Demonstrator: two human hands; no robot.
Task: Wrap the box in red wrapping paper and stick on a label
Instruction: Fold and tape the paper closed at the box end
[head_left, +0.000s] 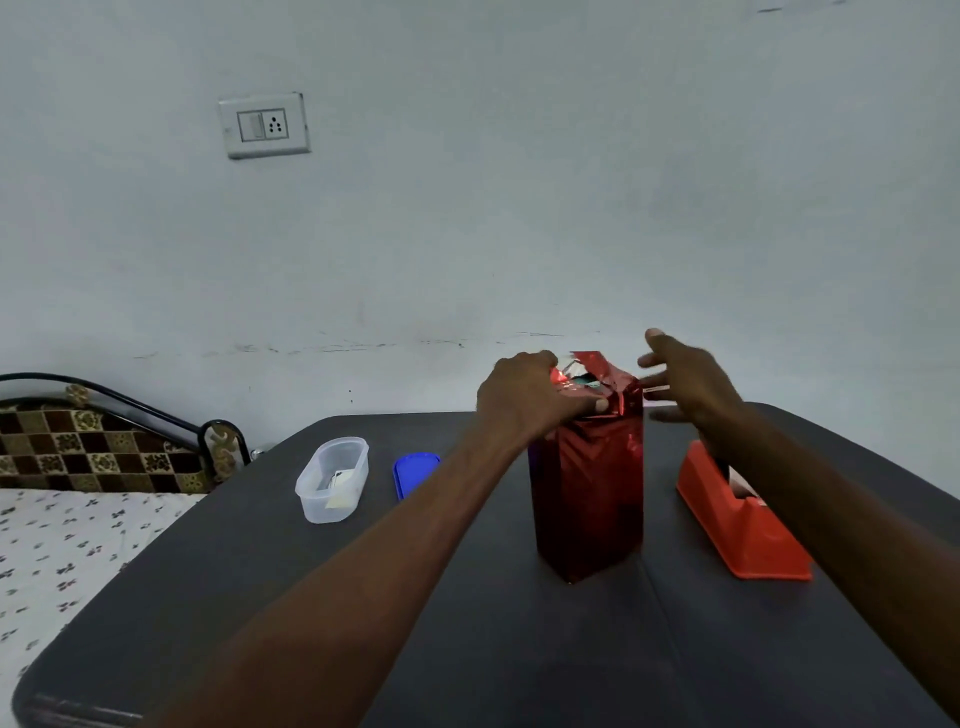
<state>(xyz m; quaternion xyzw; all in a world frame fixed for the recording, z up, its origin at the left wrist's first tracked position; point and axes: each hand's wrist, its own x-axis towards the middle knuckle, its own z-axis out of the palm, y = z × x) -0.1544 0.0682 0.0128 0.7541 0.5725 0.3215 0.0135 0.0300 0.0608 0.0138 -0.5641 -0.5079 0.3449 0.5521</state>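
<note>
A tall box (587, 499) stands upright on the dark table (467, 597), its sides covered in shiny red wrapping paper. The paper at its top end (597, 371) is loose and crumpled, with a gap showing the box inside. My left hand (530, 392) grips the left side of that top, fingers curled over the folded paper and thumb pressed on the front. My right hand (685, 376) hovers just right of the top with fingers spread, holding nothing. It is blurred.
A red tape dispenser (743, 525) sits right of the box, partly under my right forearm. A clear plastic container (332, 480) with small paper pieces and its blue lid (413, 473) lie to the left. A bed (62, 530) adjoins the table's left edge.
</note>
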